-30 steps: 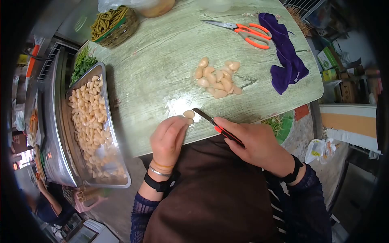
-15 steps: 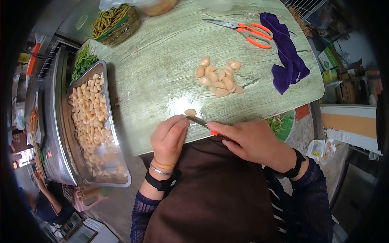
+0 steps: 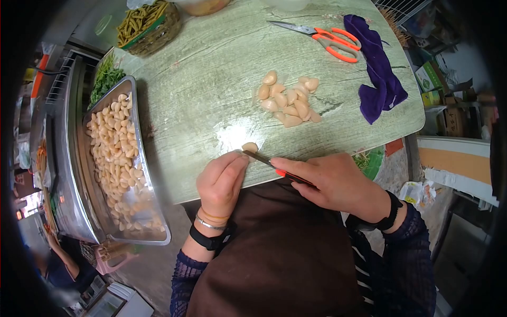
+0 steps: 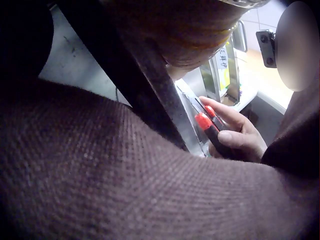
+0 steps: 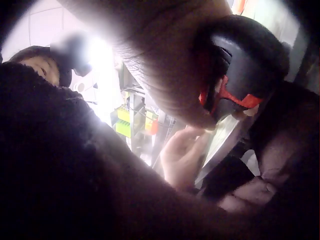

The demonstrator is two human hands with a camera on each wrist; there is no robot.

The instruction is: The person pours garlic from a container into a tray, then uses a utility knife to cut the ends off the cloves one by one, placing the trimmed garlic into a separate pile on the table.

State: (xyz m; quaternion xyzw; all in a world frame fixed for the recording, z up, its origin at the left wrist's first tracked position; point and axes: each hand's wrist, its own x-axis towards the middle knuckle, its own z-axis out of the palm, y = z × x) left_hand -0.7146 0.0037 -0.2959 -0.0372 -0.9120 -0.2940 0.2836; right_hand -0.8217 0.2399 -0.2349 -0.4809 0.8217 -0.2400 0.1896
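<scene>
My right hand (image 3: 338, 182) grips a knife (image 3: 296, 180) with a black and red handle, index finger laid along its back. Its narrow blade (image 3: 257, 156) points left, the tip right at the left fingertips. My left hand (image 3: 219, 179) is at the table's near edge, thumb and fingers pinched together on a pale beige piece, mostly hidden by the fingers and blade. Just beyond the blade shows a rounded pale piece (image 3: 250, 147) on the wet tabletop. The left wrist view shows the knife's red-and-black handle (image 4: 210, 127) in the right hand.
Several similar pieces (image 3: 290, 100) lie heaped mid-table. A metal tray (image 3: 138, 132) full of them stands left. Scissors (image 3: 330, 41) and a purple cloth (image 3: 376, 74) lie at the far right. A basket of green pods (image 3: 148, 31) and leafy greens (image 3: 107, 79) sit far left.
The knife has come left and down, from right of the pale piece to the left fingertips, and has stayed there since half a second ago. The left hand has barely moved.
</scene>
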